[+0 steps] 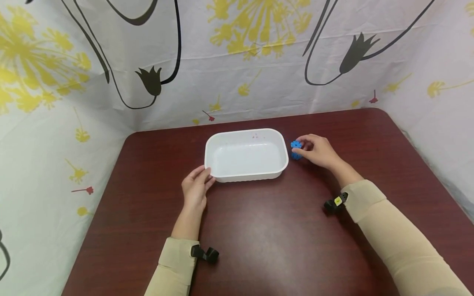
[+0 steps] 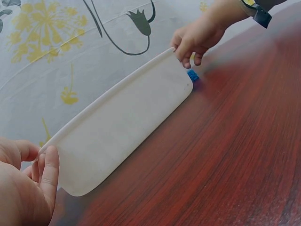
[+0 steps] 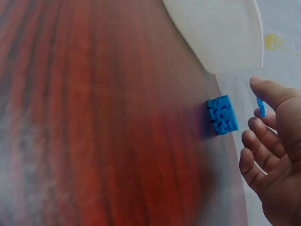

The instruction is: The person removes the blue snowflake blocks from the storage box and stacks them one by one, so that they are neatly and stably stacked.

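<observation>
A white rectangular plastic basin (image 1: 246, 177) stands on the table, its near left corner held by my left hand (image 1: 194, 189). In the left wrist view, the thumb and fingers of that hand (image 2: 33, 181) pinch the rim. To the right of the basin, my right hand (image 1: 316, 151) pinches a thin blue notched disc (image 1: 296, 144) between thumb and index finger. The right wrist view shows this disc (image 3: 261, 107) edge-on. Below it, a short stack of blue notched discs (image 3: 222, 116) sits on the table, apart from the basin. The basin's bare inside shows in the head view.
The dark red-brown wooden table (image 1: 259, 230) has a rounded far right corner. A white cloth (image 1: 229, 94) with yellow and dark flower prints hangs behind and beside it. Black wrist straps (image 1: 205, 253) with cameras sit on both sleeves.
</observation>
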The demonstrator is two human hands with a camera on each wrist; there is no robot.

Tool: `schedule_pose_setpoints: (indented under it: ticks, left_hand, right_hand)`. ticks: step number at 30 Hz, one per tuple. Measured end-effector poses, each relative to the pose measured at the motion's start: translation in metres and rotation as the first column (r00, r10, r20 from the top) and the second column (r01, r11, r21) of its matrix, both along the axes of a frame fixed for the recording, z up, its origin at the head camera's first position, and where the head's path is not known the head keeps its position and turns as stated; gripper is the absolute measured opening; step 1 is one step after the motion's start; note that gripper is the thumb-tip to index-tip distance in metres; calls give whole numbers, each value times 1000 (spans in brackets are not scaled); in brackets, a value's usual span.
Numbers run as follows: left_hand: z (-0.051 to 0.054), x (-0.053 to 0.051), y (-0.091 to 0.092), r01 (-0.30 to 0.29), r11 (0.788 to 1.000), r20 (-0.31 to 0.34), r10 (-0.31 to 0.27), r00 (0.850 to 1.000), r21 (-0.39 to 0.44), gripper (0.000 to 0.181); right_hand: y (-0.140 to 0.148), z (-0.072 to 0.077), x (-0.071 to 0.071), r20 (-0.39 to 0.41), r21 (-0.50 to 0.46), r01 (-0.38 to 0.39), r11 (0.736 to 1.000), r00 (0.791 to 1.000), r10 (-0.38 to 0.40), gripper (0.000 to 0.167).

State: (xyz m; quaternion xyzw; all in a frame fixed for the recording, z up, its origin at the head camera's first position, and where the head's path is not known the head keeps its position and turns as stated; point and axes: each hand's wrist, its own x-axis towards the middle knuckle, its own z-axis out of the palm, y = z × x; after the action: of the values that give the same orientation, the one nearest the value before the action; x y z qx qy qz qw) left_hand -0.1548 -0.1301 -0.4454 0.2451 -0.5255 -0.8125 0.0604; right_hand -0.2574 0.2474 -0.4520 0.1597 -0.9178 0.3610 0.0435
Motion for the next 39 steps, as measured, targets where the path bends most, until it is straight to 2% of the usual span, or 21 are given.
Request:
schedule_pose_setpoints:
  ticks: [5, 12, 29, 39]
  left_hand:
    - [0, 0, 0, 1, 1000, 0, -1, 1000, -1, 31]
    - [-1, 0, 0, -2, 1000, -3, 2, 1000, -1, 30]
    - [-1, 0, 1, -1, 1000, 0, 1, 1000, 3, 30]
    - [-2, 0, 1, -4, 1000, -6, 4, 1000, 2, 29]
  right_hand:
    - [4, -4, 1, 33, 38, -37, 999, 999, 36, 37]
    - [7, -6, 4, 65, 35, -73, 997, 995, 71, 39]
    - [10, -9, 3, 127, 46, -87, 995, 989, 81, 46]
    - [8, -9, 4, 113, 48, -98, 994, 989, 92, 47]
